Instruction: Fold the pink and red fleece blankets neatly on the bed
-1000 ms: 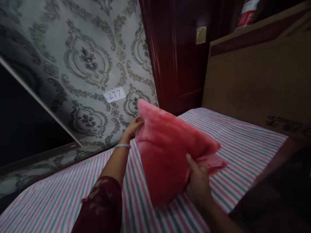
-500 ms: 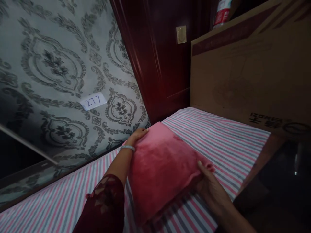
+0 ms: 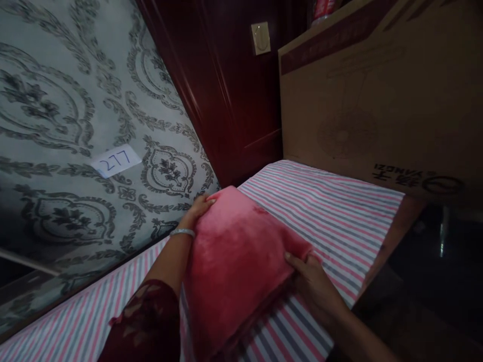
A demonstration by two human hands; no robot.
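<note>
A four-sided pink-red plush cloth (image 3: pixel 241 256) lies over a striped bed sheet (image 3: pixel 313 191), thick and soft like a folded blanket; whether it is folded or a cushion I cannot tell. At its far left edge my left hand (image 3: pixel 199 206), with a bracelet on the wrist, grips the cloth. My right hand (image 3: pixel 313 279) pinches the right edge near the corner, thumb on top and the other fingers largely hidden beneath. The near edge of the cloth is raised a little above the sheet and casts a shadow.
Patterned wallpaper (image 3: pixel 90 201) with a paper label (image 3: pixel 116 161) marked 277 borders the bed on the left. Behind stands a dark red wooden panel (image 3: pixel 230 100) with a wall switch plate (image 3: pixel 260 38). A large cardboard box (image 3: pixel 339 110) stands at the bed's far right end, below a red bottle (image 3: pixel 323 9).
The view has shifted, so the wall and box appear further left. Both hands keep hold of the plush cloth, and its right corner has turned up slightly more.
</note>
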